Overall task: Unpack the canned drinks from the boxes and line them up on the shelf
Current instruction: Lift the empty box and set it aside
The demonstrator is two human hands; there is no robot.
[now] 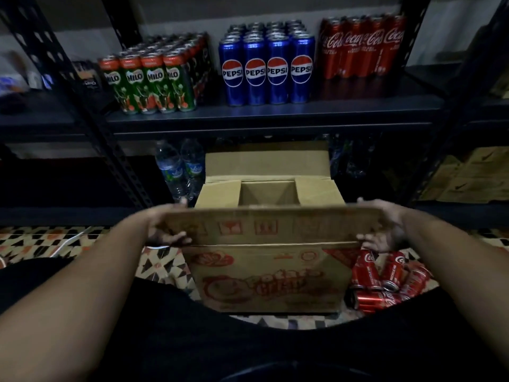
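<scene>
Two hands hold the cardboard box [264, 277] by its near flap: the left hand [165, 230] and the right hand [385, 232] each pinch one end. Loose red cans [385, 282] lie on the floor right beside the box. Behind the box, Pepsi cans [267, 67] stand on the shelf [275, 117].

Near flap of the cardboard box [264, 277] hides most of the box interior, contents can't be told. Left hand [165, 227] motion-blurred. Both forearms cut off by frame edges. Items at far left of the shelf [275, 117] blurred, unreadable. Rear Coca-Cola cans [360, 48] hidden behind the front row.
</scene>
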